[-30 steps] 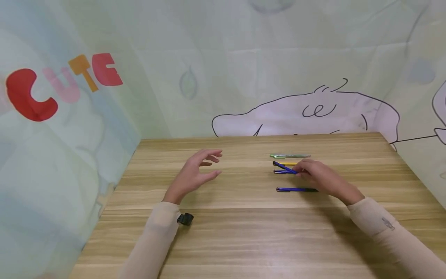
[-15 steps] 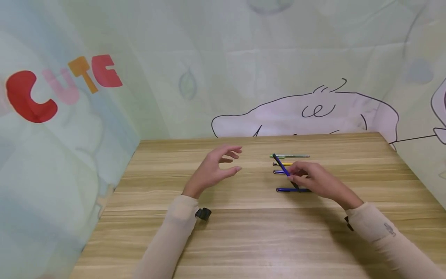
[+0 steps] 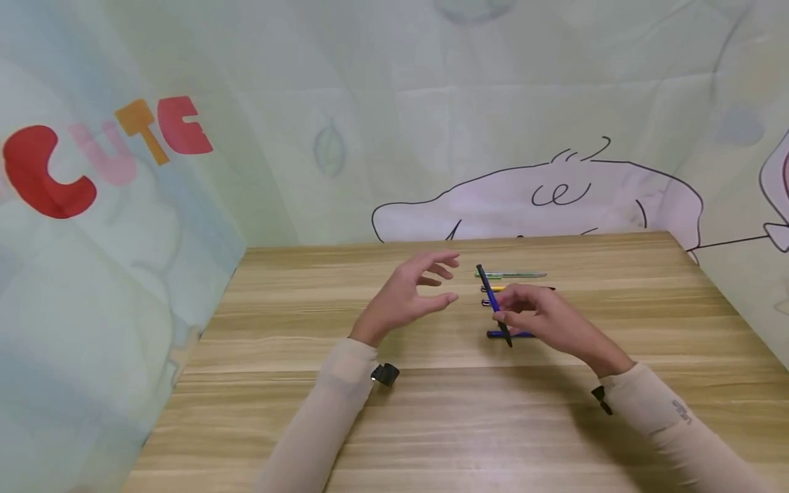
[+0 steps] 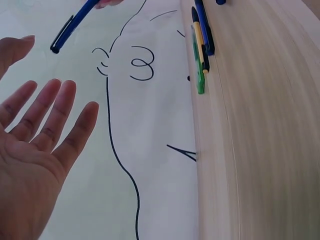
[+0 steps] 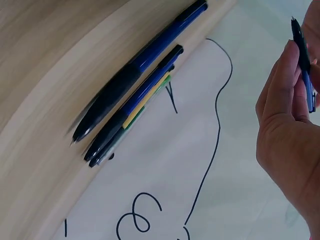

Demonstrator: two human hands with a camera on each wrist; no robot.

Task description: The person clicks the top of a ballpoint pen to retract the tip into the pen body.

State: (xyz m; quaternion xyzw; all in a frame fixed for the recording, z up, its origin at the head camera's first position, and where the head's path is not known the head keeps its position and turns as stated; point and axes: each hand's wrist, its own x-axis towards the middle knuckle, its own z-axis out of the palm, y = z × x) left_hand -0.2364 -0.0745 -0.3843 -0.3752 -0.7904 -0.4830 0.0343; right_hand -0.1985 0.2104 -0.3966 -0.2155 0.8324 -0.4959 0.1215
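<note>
My right hand (image 3: 542, 315) pinches a blue pen (image 3: 491, 291) with black ends between thumb and fingers, raised over the table and slanted. Left of it, my left hand (image 3: 409, 291) hovers with fingers apart and holds nothing; in the left wrist view its palm (image 4: 30, 165) faces the camera. Beyond and beneath the right hand, other pens lie roughly parallel on the table: a green one (image 3: 518, 275) farthest back, then a yellow one (image 3: 530, 287), then a blue pen (image 5: 137, 97) mostly hidden by the hand in the head view. Another blue pen (image 5: 150, 55) lies nearest the person.
The wood-grain table (image 3: 431, 424) meets a printed cloth backdrop (image 3: 308, 103) at its back and left edges. Coloured letters (image 3: 49, 171) are printed on the left side. Small black wrist devices (image 3: 385, 374) sit at both sleeve cuffs.
My right hand has lifted the blue pen off the row and moved slightly left, turning the pen steeper. My left hand has moved right, closer to it.
</note>
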